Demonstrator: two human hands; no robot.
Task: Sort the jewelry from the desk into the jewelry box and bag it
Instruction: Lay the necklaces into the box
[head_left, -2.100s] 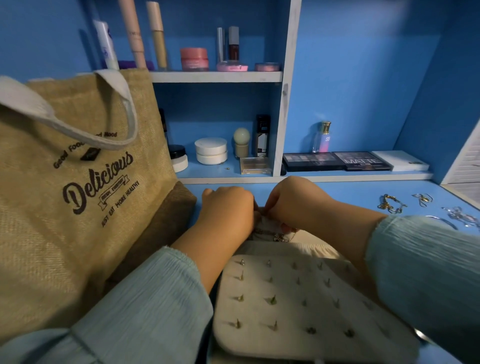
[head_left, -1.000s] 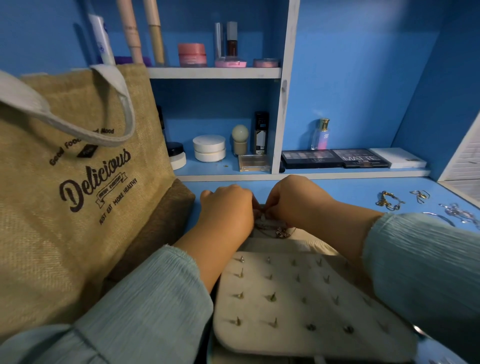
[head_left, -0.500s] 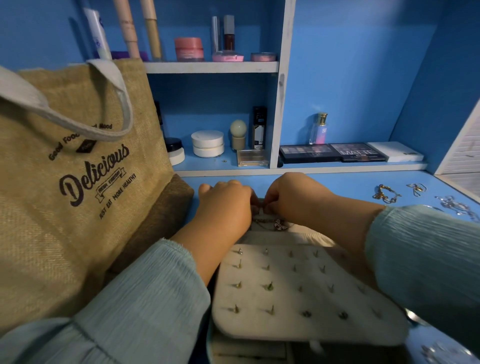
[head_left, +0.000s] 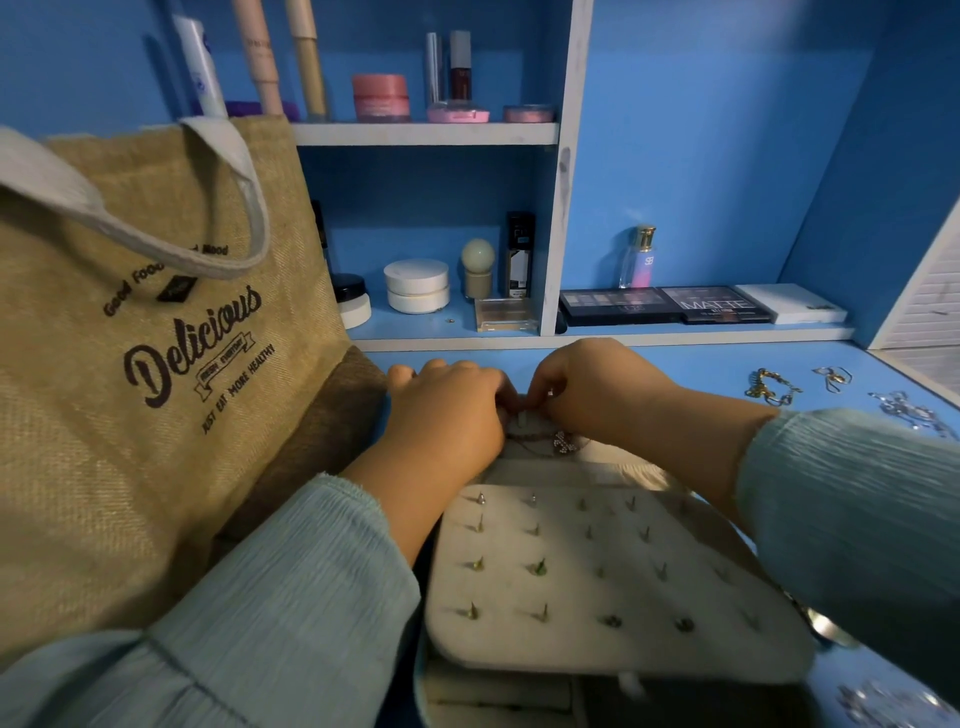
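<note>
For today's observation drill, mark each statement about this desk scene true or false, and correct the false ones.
1. The burlap bag stands to the left of the hands. True.
2. Both hands work at the far edge of the jewelry box. True: left hand and right hand meet there, fingers curled on something small.
3. All the jewelry is already off the desk. False: a gold bracelet and silver pieces lie on the desk to the right.
4. The stud panel is bare. False: several studs sit in it.
5. The perfume bottle lies on its side. False: it stands upright.
</note>
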